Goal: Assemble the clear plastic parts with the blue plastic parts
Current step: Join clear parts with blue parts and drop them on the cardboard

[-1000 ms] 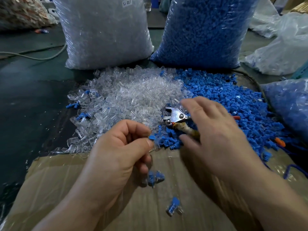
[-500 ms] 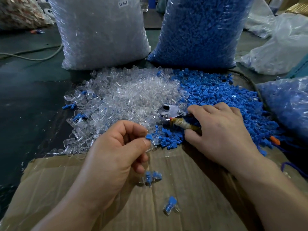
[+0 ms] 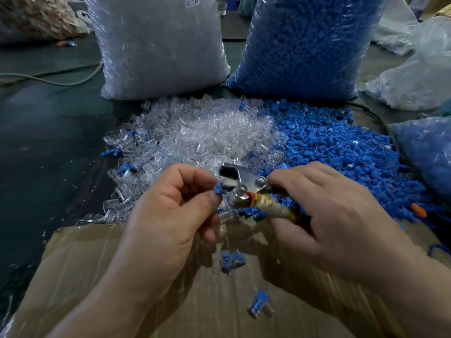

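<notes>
A heap of clear plastic parts point(image 3: 195, 140) lies beside a heap of blue plastic parts point(image 3: 341, 152) on the floor ahead. My left hand point(image 3: 170, 215) pinches a small blue-and-clear piece point(image 3: 220, 190) between thumb and fingers. My right hand point(image 3: 329, 211) grips a metal plier-like tool point(image 3: 240, 182) by its tape-wrapped handle point(image 3: 271, 207). The tool's jaw sits right against the pinched piece. Two joined blue-and-clear pieces point(image 3: 231, 261) lie on the cardboard point(image 3: 85, 276) below my hands, another point(image 3: 260, 304) nearer me.
A big bag of clear parts point(image 3: 158, 45) and a big bag of blue parts point(image 3: 305, 45) stand behind the heaps. More plastic bags point(image 3: 415, 76) lie at the right, one with blue contents point(image 3: 429, 152). A grey cable point(image 3: 61, 81) runs across the dark floor on the left.
My right hand closed on the tool in the blue heap, lifted it and brought it left to my left hand. The left hand rose a little with its piece.
</notes>
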`<state>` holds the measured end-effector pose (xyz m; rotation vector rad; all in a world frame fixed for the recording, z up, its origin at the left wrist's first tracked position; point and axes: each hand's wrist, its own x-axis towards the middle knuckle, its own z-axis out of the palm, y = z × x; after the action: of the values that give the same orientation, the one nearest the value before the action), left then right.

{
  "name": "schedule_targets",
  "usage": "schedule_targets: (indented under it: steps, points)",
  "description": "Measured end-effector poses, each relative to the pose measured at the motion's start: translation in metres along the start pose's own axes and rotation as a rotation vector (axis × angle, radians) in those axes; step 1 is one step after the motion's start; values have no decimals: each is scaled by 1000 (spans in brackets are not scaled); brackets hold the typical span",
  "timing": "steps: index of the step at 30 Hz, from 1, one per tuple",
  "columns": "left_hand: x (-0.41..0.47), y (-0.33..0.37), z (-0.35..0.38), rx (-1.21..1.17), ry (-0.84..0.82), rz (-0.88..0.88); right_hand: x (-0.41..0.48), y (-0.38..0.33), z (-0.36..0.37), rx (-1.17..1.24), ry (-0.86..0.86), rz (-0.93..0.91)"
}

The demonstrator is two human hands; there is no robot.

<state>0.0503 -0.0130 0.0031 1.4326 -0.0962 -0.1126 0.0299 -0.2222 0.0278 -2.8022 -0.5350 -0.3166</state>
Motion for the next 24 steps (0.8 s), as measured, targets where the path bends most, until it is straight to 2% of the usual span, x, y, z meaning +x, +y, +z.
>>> schedule_targets:
  steps: [13,19,24]
  points:
    - [-3,-3,2,21,-32,179,2,1,6,-68,14,-93]
    - [-4,-2,1,22,-42,171,2,-4,8,-26,24,-82]
    - [-5,-3,1,134,-7,204,1,1,7,-25,33,-63]
